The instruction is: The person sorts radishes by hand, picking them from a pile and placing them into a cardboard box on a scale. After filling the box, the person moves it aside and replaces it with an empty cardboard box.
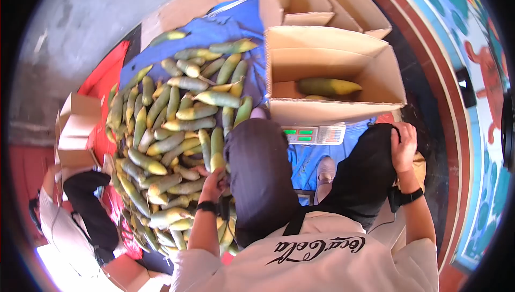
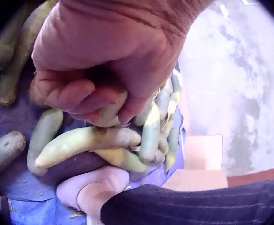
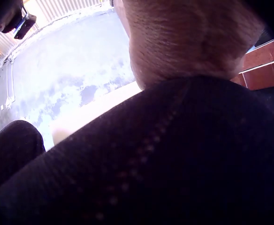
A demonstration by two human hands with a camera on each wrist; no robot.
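Observation:
In the head view, my left hand (image 1: 214, 183) is at the right edge of a big pile of green radishes (image 1: 185, 125), beside my left knee. The left wrist view shows the fingers and thumb of this hand (image 2: 104, 51) curled round a green radish (image 2: 112, 110), most of it hidden by the hand. Just below lies another radish (image 2: 80, 143), pale at one end. My right hand (image 1: 403, 147) rests on my right knee, holding nothing; in the right wrist view the back of the hand (image 3: 188, 42) lies against the dark trouser leg.
Ahead, an open carton (image 1: 332, 110) with green radishes (image 1: 322, 86) inside stands on a scale (image 1: 328, 135) with lit green displays. More open cartons (image 1: 308, 18) stand behind it. Blue tarp (image 1: 236, 21) lies under the pile. Another person (image 1: 83, 206) sits at the left.

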